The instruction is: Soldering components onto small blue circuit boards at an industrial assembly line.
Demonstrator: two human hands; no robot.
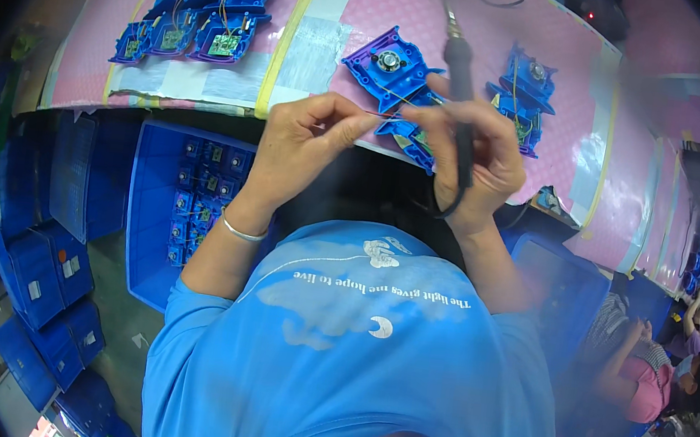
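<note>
My left hand (311, 145) is closed, thumb against forefinger, on a thin reddish wire (374, 115) at the table's near edge. My right hand (482, 160) grips a soldering iron (462, 71) with a dark handle, its metal tip pointing up and away from me. The thumb and forefinger of that hand also come together at the wires. Between and beyond the hands lies an opened blue plastic housing (375, 75) with a round silver speaker-like part (389, 61). A smaller blue piece (410, 142) sits partly behind my right fingers, which hide the wire ends.
Several opened blue housings with green circuit boards (223, 44) lie at the far left. Another opened housing (525, 87) is right of my hands. Below the table's left side stands a blue crate (143, 212) of similar parts. A co-worker (651, 382) sits at the right.
</note>
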